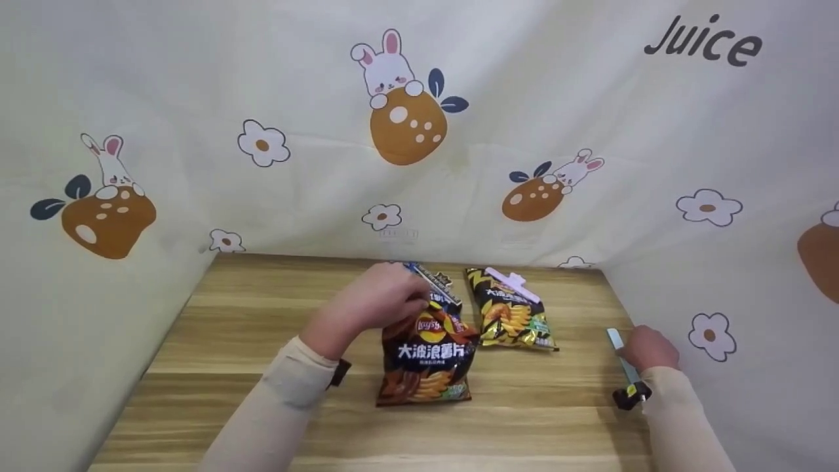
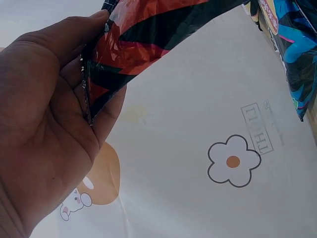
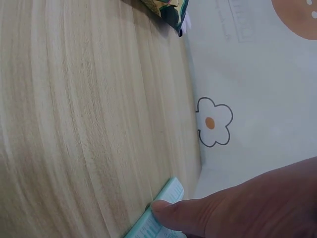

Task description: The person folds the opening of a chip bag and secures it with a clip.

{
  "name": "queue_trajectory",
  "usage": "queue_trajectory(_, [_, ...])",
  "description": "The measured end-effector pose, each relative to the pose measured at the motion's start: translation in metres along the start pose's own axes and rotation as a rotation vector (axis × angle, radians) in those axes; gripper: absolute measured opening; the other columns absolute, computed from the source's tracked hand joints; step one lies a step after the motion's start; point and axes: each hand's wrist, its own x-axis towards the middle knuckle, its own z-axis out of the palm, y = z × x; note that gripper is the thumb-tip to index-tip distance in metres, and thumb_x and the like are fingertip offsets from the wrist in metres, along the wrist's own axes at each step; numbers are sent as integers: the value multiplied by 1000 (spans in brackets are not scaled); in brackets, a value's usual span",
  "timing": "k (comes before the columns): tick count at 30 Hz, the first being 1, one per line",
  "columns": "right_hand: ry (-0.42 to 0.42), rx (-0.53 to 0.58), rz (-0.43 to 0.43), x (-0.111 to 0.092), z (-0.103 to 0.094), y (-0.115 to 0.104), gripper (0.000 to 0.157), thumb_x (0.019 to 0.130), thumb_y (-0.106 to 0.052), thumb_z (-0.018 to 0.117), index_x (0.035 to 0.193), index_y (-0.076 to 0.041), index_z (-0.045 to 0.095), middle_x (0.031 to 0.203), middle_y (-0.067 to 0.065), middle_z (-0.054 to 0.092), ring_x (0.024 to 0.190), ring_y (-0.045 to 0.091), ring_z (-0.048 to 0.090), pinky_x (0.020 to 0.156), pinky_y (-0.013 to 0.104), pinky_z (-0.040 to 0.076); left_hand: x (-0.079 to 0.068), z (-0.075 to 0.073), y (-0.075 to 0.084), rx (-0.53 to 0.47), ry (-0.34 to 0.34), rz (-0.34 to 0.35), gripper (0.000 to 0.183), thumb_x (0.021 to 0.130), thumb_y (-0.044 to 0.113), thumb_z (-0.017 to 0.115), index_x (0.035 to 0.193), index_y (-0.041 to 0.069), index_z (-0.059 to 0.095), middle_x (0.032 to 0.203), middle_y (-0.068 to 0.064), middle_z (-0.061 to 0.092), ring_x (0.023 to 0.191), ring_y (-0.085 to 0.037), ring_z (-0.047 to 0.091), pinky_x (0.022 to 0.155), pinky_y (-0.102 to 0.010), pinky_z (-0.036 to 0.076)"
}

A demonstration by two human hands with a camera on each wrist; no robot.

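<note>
My left hand pinches the top edge of a red-brown and black potato chip bag, which stands upright at the middle of the table. In the left wrist view the thumb and fingers close on the bag's crimped corner. At the right side my right hand holds a long mint-blue bag clip; its thumb presses on the clip's ribbed face in the right wrist view. Behind the red bag is a blue chip bag, partly hidden, with a dark clip across its top.
A yellow and black chip bag lies at the back with a lilac clip across its top. The wooden table meets a printed cloth at the back and sides.
</note>
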Motion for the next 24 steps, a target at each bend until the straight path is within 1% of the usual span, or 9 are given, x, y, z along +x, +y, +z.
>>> queue_trajectory(5, [-25,20,-9,-4,-3,-2,33,96,-14,81,100,17,68,84,20,67,76,32,61,68,45,54,0,0,-1,-26,-15,-6,22,106,20,71,85,20,75,66,13,62,60,-5,61,73,-36,60])
queue_trajectory(7, [-35,34,-27,-4,-3,-2,33,97,-16,80,95,15,68,82,19,65,75,31,60,67,43,53,0,0,-1,-21,-4,1,22,106,19,71,84,20,74,67,12,62,61,-6,61,73,-36,60])
queue_trajectory(9, [-47,59,-39,-4,-2,-2,33,98,-18,80,87,10,65,78,16,61,72,28,58,64,38,50,-1,0,-1,-17,5,5,22,105,19,72,84,20,74,69,11,63,63,-8,61,73,-37,60])
queue_trajectory(12, [-70,121,-44,0,2,0,35,99,-20,79,76,0,62,70,7,56,64,21,55,58,31,45,-1,0,-1,-5,19,9,22,105,19,73,83,20,74,72,10,64,66,-10,61,74,-38,60])
queue_trajectory(14, [-87,187,-25,3,6,1,35,100,-20,79,74,-4,60,67,4,56,61,17,55,55,27,45,-1,0,-1,-7,18,3,22,105,20,73,83,20,74,72,10,64,66,-10,62,74,-38,60])
queue_trajectory(16, [-95,250,-16,6,9,2,35,99,-20,79,74,-6,59,66,2,56,59,15,56,53,26,46,-1,0,0,-11,18,0,22,105,20,73,83,20,74,71,10,64,66,-10,62,74,-37,59])
queue_trajectory(19, [-100,352,4,7,10,2,34,100,-21,78,77,-6,57,68,2,57,60,16,58,54,27,49,-2,0,0,-20,14,-10,22,105,19,72,83,21,73,71,11,64,65,-9,62,73,-36,59])
queue_trajectory(21, [-104,400,2,6,9,2,31,100,-21,75,81,-5,58,71,3,57,63,17,58,55,28,50,-1,0,0,-21,10,-14,22,104,19,72,83,21,73,71,11,64,66,-9,62,72,-35,58])
queue_trajectory(24, [-117,443,-5,2,4,-2,26,102,-22,72,92,1,64,79,7,61,71,20,60,61,31,54,-1,0,0,-14,11,-14,21,104,19,72,83,21,73,74,10,65,68,-10,62,72,-35,57])
